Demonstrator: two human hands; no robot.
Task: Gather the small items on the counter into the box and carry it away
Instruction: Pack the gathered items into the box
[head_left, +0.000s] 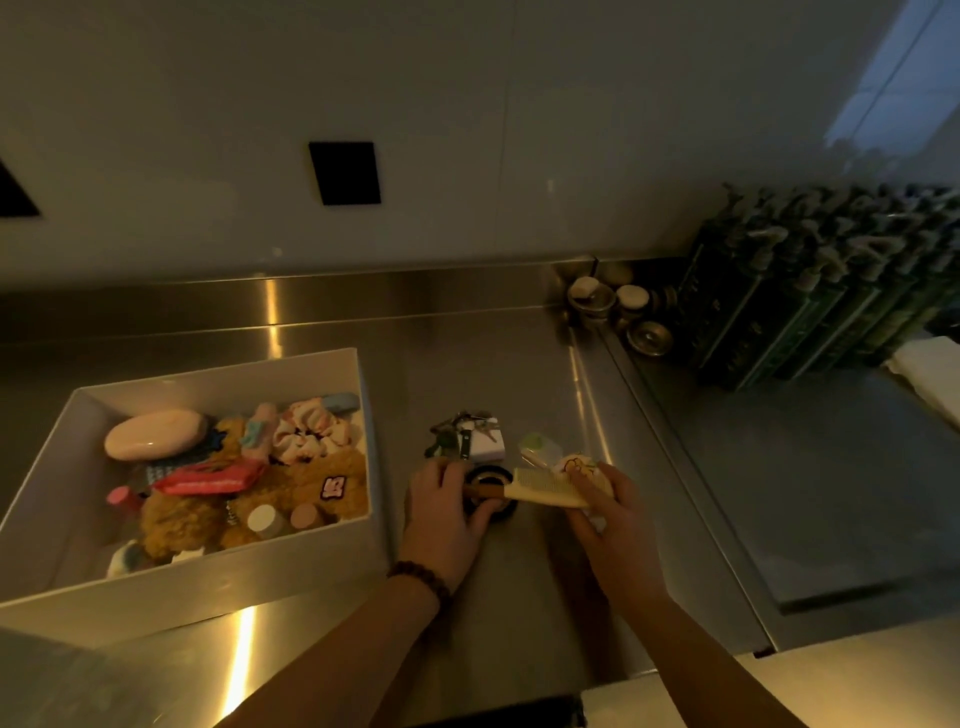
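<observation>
Fingers of my right hand (608, 512) pinch the comb (545, 488); my left hand (447, 512) curls round a dark round tin (488, 480). Box (208, 374) sits mostly filled at left; keys (460, 434) wait on the counter (519, 374).

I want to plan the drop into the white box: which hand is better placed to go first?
Probably the left hand: it is nearer the white box, gripping a round black item.
</observation>
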